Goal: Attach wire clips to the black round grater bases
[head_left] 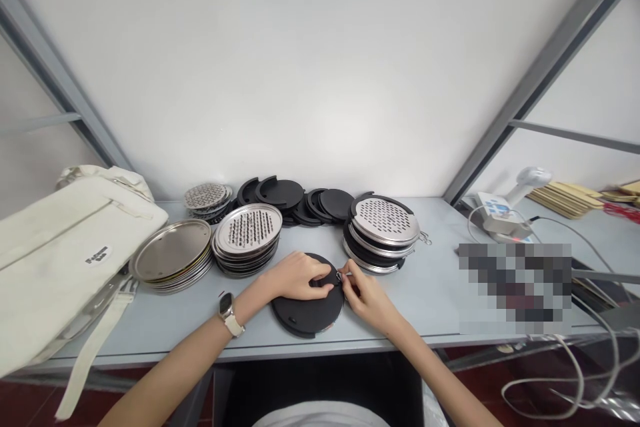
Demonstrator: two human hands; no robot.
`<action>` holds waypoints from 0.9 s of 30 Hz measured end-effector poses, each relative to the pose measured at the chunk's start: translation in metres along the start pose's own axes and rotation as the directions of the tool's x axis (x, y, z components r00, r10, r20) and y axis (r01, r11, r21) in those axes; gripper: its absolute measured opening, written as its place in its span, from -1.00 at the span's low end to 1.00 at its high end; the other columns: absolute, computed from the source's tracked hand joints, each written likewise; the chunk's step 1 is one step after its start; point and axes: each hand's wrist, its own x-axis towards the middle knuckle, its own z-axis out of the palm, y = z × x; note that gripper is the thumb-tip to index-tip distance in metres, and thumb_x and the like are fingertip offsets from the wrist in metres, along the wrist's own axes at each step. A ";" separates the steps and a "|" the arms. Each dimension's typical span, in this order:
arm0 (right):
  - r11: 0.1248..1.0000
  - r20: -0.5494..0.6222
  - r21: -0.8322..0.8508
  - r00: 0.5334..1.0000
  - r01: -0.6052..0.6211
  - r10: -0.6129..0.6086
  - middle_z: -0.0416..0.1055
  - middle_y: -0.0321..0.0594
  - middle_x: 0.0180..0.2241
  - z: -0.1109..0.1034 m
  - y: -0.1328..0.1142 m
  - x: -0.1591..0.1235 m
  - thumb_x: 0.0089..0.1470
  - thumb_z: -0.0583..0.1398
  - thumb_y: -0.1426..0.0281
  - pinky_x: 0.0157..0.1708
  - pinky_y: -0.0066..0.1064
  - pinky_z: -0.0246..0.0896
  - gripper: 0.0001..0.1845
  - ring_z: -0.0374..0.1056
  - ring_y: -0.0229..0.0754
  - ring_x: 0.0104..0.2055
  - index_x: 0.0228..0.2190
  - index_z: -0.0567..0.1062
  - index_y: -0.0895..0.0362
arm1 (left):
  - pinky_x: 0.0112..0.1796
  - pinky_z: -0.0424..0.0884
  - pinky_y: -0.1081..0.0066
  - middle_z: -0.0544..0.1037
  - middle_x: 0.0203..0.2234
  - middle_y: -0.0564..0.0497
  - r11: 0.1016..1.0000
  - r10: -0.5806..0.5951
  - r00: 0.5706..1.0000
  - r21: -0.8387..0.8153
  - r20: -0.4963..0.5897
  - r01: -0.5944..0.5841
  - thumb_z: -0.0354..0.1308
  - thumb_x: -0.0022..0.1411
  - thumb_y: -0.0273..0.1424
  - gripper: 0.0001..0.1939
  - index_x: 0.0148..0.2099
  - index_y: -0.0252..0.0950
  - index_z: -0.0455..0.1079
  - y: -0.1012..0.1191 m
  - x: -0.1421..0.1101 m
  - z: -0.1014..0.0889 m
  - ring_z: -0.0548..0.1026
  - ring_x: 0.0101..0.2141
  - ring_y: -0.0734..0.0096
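A round black plastic disc (300, 315) lies on the table in front of me. My left hand (297, 275) reaches across its top, with thumb and fingers closed on it near the right side. At the disc's right edge, a small metal ring or hook (339, 276) is pinched in the fingertips of my right hand (369, 299). Just behind my right hand stands a stack of metal grater discs with black holders (386, 221); a similar wire ring (425, 238) sticks out from it. Left of my left hand is a pile of grater discs (251, 228).
Plain metal discs (175, 250) are stacked at left beside a cream backpack (75, 247). Perforated discs (205, 195) and black round parts (283, 193) lie along the wall. At right are a white handheld scanner on a stand (500, 213), cables and a blurred-out patch (515, 288).
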 end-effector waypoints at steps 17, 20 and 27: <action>0.999 0.002 -0.037 1.000 0.016 -0.016 0.26 -0.40 -0.55 0.001 0.003 0.000 0.27 -0.06 0.39 -0.48 -0.44 0.04 -0.91 0.23 -0.23 -0.54 -0.33 0.14 0.04 | -0.52 0.01 0.39 0.47 -0.53 0.08 0.997 0.001 1.000 0.077 0.001 -0.001 0.07 0.26 -0.24 -0.76 -0.41 -0.24 0.27 0.000 -0.002 0.003 0.39 -0.52 0.42; 0.999 -0.001 -0.042 1.000 0.014 -0.014 0.24 -0.41 -0.57 0.001 0.003 -0.001 0.28 -0.06 0.39 -0.49 -0.44 0.03 -0.91 0.20 -0.24 -0.56 -0.33 0.15 0.04 | -0.51 0.03 0.40 0.48 -0.51 0.06 0.997 0.005 1.000 0.083 0.000 -0.005 0.06 0.27 -0.24 -0.78 -0.38 -0.24 0.30 0.000 -0.002 0.004 0.40 -0.51 0.41; 0.998 0.016 -0.038 0.999 -0.040 0.041 0.15 -0.49 -0.65 0.002 0.001 -0.002 0.29 -0.08 0.37 -0.56 -0.45 -0.08 -0.92 0.06 -0.25 -0.64 -0.17 0.14 0.05 | -0.52 0.05 0.38 0.49 -0.52 0.07 0.995 0.013 1.000 0.097 -0.006 -0.012 0.06 0.27 -0.24 -0.79 -0.37 -0.24 0.31 0.001 -0.002 0.004 0.44 -0.50 0.38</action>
